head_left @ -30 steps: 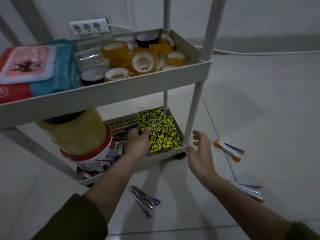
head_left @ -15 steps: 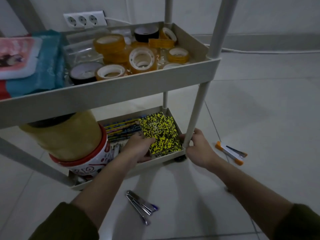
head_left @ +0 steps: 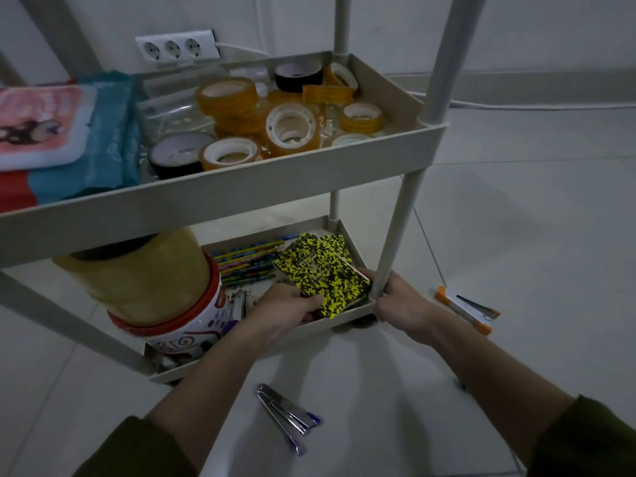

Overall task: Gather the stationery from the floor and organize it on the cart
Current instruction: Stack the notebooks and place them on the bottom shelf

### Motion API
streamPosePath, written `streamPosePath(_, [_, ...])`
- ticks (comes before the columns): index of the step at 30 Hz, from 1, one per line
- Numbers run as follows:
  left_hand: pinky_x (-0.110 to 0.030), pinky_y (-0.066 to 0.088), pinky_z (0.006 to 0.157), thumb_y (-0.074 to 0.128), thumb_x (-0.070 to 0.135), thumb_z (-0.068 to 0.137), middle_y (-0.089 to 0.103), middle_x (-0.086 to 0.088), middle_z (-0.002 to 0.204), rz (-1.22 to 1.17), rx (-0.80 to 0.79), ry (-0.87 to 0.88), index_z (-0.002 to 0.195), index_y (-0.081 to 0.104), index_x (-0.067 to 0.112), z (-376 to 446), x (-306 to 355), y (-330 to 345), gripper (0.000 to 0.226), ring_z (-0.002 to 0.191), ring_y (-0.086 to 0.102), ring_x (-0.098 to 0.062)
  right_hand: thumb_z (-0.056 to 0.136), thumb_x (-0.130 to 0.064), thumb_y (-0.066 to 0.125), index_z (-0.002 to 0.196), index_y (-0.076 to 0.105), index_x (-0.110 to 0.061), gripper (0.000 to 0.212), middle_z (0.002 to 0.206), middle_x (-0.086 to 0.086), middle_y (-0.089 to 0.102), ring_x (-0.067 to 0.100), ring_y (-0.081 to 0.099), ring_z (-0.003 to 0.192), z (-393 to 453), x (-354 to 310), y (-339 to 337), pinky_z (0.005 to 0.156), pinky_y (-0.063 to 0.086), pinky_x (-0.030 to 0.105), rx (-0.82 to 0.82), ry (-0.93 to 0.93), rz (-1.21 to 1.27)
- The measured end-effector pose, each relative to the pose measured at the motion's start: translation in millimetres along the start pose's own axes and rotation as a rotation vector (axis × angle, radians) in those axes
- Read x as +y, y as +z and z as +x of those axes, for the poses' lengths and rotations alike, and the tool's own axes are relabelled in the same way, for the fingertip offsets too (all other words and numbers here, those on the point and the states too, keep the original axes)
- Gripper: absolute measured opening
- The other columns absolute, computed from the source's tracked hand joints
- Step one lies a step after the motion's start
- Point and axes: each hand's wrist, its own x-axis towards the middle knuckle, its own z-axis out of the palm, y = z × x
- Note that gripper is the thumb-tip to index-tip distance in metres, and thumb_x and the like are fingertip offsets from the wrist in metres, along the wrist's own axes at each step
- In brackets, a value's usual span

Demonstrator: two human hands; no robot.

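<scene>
A beige cart point(head_left: 241, 182) stands on the tiled floor. Its lower tray point(head_left: 340, 316) holds a stack of yellow-and-black speckled notebooks point(head_left: 320, 270) and coloured pencils point(head_left: 247, 261). My left hand point(head_left: 289, 309) grips the top notebook at its near corner and tilts it up. My right hand point(head_left: 395, 297) wraps the base of the cart's front right post point(head_left: 395, 232) and touches the notebook stack's right edge. On the floor lie a blue-handled stapler point(head_left: 287, 414) and an orange-and-white stapler point(head_left: 466, 309).
The upper tray holds many tape rolls point(head_left: 290, 123), a plastic bag and a teal packet point(head_left: 103, 132). A yellow jar on a red-rimmed tub point(head_left: 151, 287) fills the lower tray's left side. A power strip point(head_left: 177, 48) and cable run along the wall.
My right hand moved from open above the floor to grip the cart's front right post. My left hand lifted the near corner of the top notebook. The view shifted slightly left.
</scene>
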Motion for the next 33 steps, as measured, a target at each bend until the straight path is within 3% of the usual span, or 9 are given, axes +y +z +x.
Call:
streamPosePath(2, [-0.035, 0.054, 0.077, 0.069, 0.009, 0.080, 0.069, -0.008, 0.077, -0.035, -0.031, 0.007, 0.075, 0.063, 0.008, 1, 6, 2, 0.008, 0.073, 0.065, -0.023, 0.073, 0.017, 0.042, 0.119, 0.059, -0.020, 0.061, 0.115, 0.015, 0.055, 0.021, 0.060, 0.086, -7, -6, 0, 0.055, 0.054, 0.018, -0.002, -0.033, 0.097])
streamPosePath(5, [-0.035, 0.058, 0.066, 0.067, -0.001, 0.076, 0.065, -0.015, 0.103, -0.054, -0.038, -0.007, 0.115, 0.053, 0.006, 5, 14, -1, 0.042, 0.087, 0.067, -0.030, 0.075, 0.020, 0.047, 0.111, 0.057, -0.019, 0.054, 0.113, 0.012, 0.055, 0.008, 0.054, 0.080, -17, -6, -4, 0.047, 0.047, 0.008, -0.004, -0.104, 0.139])
streamPosePath(9, [-0.025, 0.055, 0.049, 0.059, -0.003, 0.079, 0.063, -0.012, 0.099, -0.075, -0.100, 0.015, 0.116, 0.054, 0.012, 6, 25, -3, 0.040, 0.074, 0.063, -0.021, 0.071, 0.018, 0.055, 0.106, 0.059, -0.021, 0.053, 0.122, 0.011, 0.053, 0.019, 0.057, 0.094, -20, -3, -1, 0.054, 0.052, 0.014, 0.018, -0.132, 0.145])
streamPosePath(13, [-0.039, 0.059, 0.068, 0.052, 0.004, 0.083, 0.060, 0.002, 0.096, -0.015, -0.135, 0.037, 0.117, 0.045, 0.031, 15, 33, 0, 0.045, 0.078, 0.061, -0.017, 0.078, 0.005, 0.064, 0.098, 0.061, -0.025, 0.036, 0.124, 0.012, 0.052, 0.022, 0.060, 0.095, -23, -5, 2, 0.058, 0.055, 0.017, 0.043, -0.169, 0.240])
streamPosePath(16, [-0.034, 0.058, 0.056, 0.053, 0.008, 0.081, 0.052, -0.005, 0.121, 0.004, -0.120, 0.014, 0.134, 0.036, 0.036, 19, 33, 2, 0.062, 0.088, 0.061, -0.023, 0.083, -0.006, 0.065, 0.103, 0.057, -0.033, 0.034, 0.124, 0.004, 0.051, 0.023, 0.062, 0.096, -23, -1, 1, 0.058, 0.054, 0.015, 0.089, -0.203, 0.302])
streamPosePath(19, [-0.027, 0.055, 0.051, 0.056, 0.009, 0.081, 0.050, -0.010, 0.131, 0.014, -0.126, 0.028, 0.127, 0.045, 0.034, 19, 25, 1, 0.053, 0.095, 0.063, -0.026, 0.085, -0.007, 0.063, 0.117, 0.059, -0.023, 0.036, 0.126, 0.006, 0.054, 0.020, 0.063, 0.092, -22, 3, 0, 0.060, 0.053, 0.014, 0.106, -0.192, 0.330])
streamPosePath(26, [-0.021, 0.053, 0.053, 0.062, 0.015, 0.085, 0.054, -0.007, 0.131, -0.021, -0.169, 0.029, 0.117, 0.055, 0.019, 18, 13, 1, 0.033, 0.092, 0.063, -0.017, 0.087, 0.000, 0.058, 0.116, 0.057, -0.015, 0.033, 0.086, 0.001, 0.064, 0.012, 0.061, 0.074, -19, 1, 2, 0.053, 0.051, 0.012, 0.081, -0.147, 0.421])
streamPosePath(30, [-0.021, 0.055, 0.058, 0.069, 0.036, 0.079, 0.037, -0.003, 0.145, 0.056, -0.151, 0.053, 0.131, 0.047, 0.026, 24, 2, 1, 0.058, 0.118, 0.052, -0.023, 0.088, -0.001, 0.056, 0.117, 0.055, -0.015, 0.032, 0.088, 0.003, 0.063, 0.016, 0.060, 0.077, -20, 2, 7, 0.055, 0.054, 0.018, 0.101, -0.144, 0.425])
streamPosePath(33, [-0.036, 0.052, 0.090, 0.074, 0.066, 0.054, 0.015, -0.005, 0.155, 0.278, -0.152, 0.102, 0.144, 0.022, 0.032, 16, 7, -5, 0.109, 0.138, 0.030, -0.027, 0.087, -0.007, 0.060, 0.113, 0.058, -0.025, 0.032, 0.096, 0.005, 0.066, 0.020, 0.063, 0.085, -21, 7, 8, 0.071, 0.058, 0.030, 0.104, -0.176, 0.388])
